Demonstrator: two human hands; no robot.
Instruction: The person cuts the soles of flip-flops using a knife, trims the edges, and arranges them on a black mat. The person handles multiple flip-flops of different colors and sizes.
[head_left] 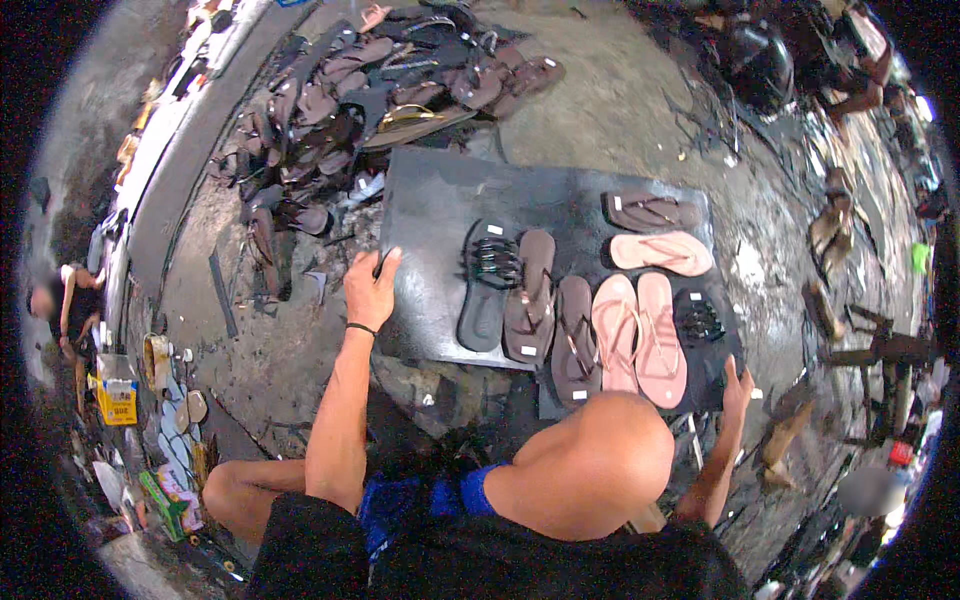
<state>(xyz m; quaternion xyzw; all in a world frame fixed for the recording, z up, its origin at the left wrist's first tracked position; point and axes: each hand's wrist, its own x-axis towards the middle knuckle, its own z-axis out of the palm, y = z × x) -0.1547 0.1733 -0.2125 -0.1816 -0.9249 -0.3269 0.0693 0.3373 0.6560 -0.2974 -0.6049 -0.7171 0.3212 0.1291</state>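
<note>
A low black board (430,190) lies in front of me with several sandals on it. My left hand (372,288) is closed around the board's left edge, thumb toward the top. By the lower right corner is my right hand (738,386), its visible fingers apart, next to a black strappy sandal (700,315). Two pink flip-flops (657,340) lie beside a dark brown flip-flop (574,345). Left of these are another brown flip-flop (530,300) and a black sandal with looped straps (487,300). Farther up lie a pink flip-flop (660,254) and a brown one (652,212), turned sideways.
A large heap of dark sandals (350,100) covers the floor beyond the board at left. Scraps litter the ground, with a yellow box (117,400) at far left. Other people's limbs show at the right rim, and a person (75,290) sits at the left rim.
</note>
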